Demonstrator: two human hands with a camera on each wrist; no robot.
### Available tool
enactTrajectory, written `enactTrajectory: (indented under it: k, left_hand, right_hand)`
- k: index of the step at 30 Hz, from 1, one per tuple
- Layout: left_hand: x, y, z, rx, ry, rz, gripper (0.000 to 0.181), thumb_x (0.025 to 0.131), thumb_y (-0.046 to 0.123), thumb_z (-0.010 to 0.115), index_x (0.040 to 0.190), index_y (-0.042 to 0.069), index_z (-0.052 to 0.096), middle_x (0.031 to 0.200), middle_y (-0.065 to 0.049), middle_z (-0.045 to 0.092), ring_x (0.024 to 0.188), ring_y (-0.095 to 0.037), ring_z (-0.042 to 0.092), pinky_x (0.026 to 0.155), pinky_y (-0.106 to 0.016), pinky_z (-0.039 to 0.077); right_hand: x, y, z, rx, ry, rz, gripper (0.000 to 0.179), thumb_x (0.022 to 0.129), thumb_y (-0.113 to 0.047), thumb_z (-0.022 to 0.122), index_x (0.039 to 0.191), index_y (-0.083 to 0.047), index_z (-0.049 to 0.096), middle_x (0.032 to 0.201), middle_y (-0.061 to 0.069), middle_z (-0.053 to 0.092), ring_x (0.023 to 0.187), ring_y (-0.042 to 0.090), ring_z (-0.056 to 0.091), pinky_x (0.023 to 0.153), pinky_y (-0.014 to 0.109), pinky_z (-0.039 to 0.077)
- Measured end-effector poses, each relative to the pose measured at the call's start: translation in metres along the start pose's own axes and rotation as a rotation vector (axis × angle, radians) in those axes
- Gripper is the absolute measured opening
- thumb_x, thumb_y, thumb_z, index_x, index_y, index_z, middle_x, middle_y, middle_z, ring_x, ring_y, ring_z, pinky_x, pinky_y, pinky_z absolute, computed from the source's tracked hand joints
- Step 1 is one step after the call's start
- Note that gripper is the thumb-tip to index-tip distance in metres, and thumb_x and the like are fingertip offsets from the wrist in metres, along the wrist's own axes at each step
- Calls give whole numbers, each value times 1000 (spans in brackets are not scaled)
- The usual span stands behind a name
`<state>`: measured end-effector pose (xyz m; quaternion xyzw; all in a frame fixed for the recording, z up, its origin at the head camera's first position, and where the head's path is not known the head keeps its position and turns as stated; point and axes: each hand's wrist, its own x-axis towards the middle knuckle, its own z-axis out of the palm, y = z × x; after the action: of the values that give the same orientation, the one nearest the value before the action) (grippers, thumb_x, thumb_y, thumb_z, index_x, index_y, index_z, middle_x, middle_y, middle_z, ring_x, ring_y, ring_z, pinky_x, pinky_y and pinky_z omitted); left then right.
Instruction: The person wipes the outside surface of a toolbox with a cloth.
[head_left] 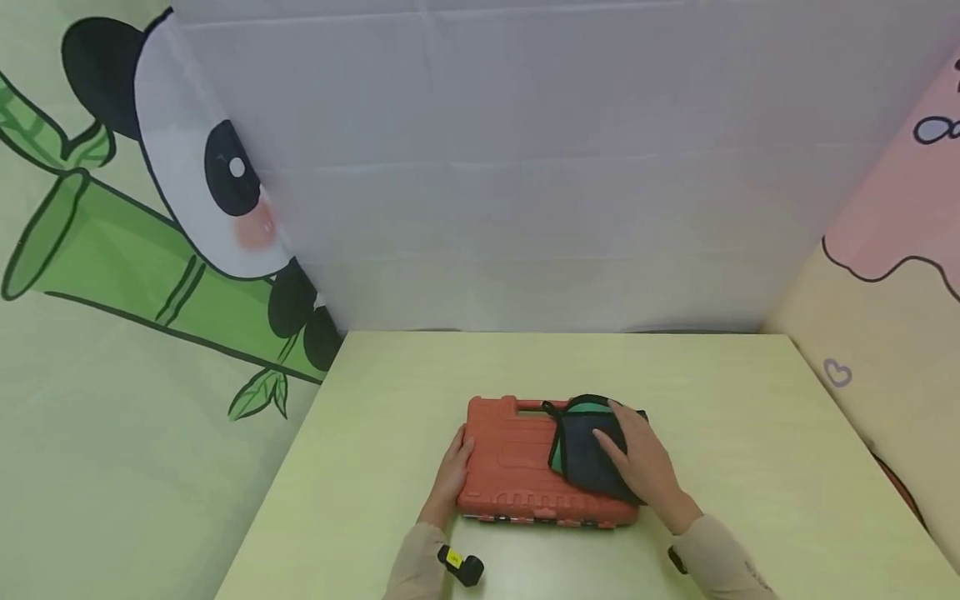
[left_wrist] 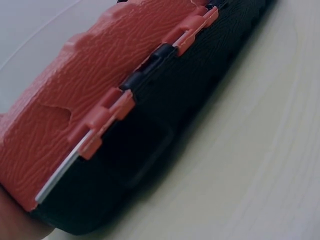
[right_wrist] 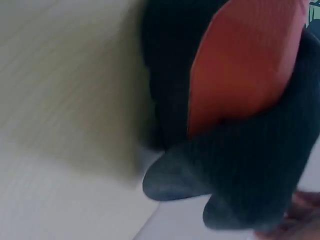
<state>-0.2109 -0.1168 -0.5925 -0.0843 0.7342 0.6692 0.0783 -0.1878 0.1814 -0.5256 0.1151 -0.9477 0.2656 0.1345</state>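
Observation:
A red tool-case-like plastic box point(head_left: 506, 454) with a dark lower half lies on the table, its handle side away from me and its hinged edge towards me. My left hand point(head_left: 448, 477) holds its left side; in the left wrist view a finger point(left_wrist: 20, 220) touches the case's corner. On the right part of the lid lies a dark fabric pouch point(head_left: 588, 454) with green panels and black trim. My right hand point(head_left: 648, 462) rests on it, thumb and fingers spread. In the right wrist view the dark cloth point(right_wrist: 245, 170) overhangs the case's edge, with fingertips point(right_wrist: 302, 220) beyond.
The pale yellow table point(head_left: 390, 400) meets a whitish cloth backdrop point(head_left: 540, 208) at its far edge. A panda-and-bamboo print point(head_left: 202, 192) covers the left wall. Along the table's right side runs a cream and pink wall point(head_left: 885, 350).

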Motion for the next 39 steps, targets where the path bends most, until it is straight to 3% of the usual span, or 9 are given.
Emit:
enactTrajectory:
  k: [3,7,11,22,29,39]
  left_hand:
    - [-3,-2,-2,12,-4,-9,65,98,43,37,148,8,15,153,-16,16,141,-37,9,112,-56,11]
    - [-5,-2,-5,11,-12,2,64,98,40,37,148,7,15,153,-17,16,141,-37,9,112,-56,11]
    - [-6,-2,-9,20,1,0,63,98,40,37,148,7,16,153,-17,16,141,-37,9,112,-56,11]
    - [-9,-2,-18,19,4,-4,64,98,41,37,148,7,17,152,-17,18,141,-37,10,112,-56,11]
    - [-10,-4,-18,6,0,0,66,97,43,38,147,6,17,152,-18,18,141,-37,12,112,-55,13]
    - [-15,-3,-19,-27,-6,-7,66,96,44,39,147,7,17,152,-17,18,141,-36,11,112,-55,13]
  right_hand:
    - [-1,-4,16,-52,-84,118,75,90,-48,50,143,1,26,144,27,30,133,45,25,102,64,25]
    - [-8,-8,33,-152,-152,168,80,88,-51,52,143,1,25,147,30,20,134,50,16,100,69,21]
    - [-10,-15,41,-168,-107,153,77,86,-48,56,142,-2,31,146,31,21,134,52,17,99,70,22]
    - [-16,-40,47,-200,-177,178,75,89,-52,49,147,-14,23,149,31,11,135,54,6,101,72,10]
    - [-20,-49,50,-218,-180,192,72,89,-55,47,147,-18,24,149,29,13,136,53,7,101,72,9]
    - [-25,-78,63,-195,-202,178,65,90,-55,44,146,-26,27,150,28,11,137,52,5,102,72,4]
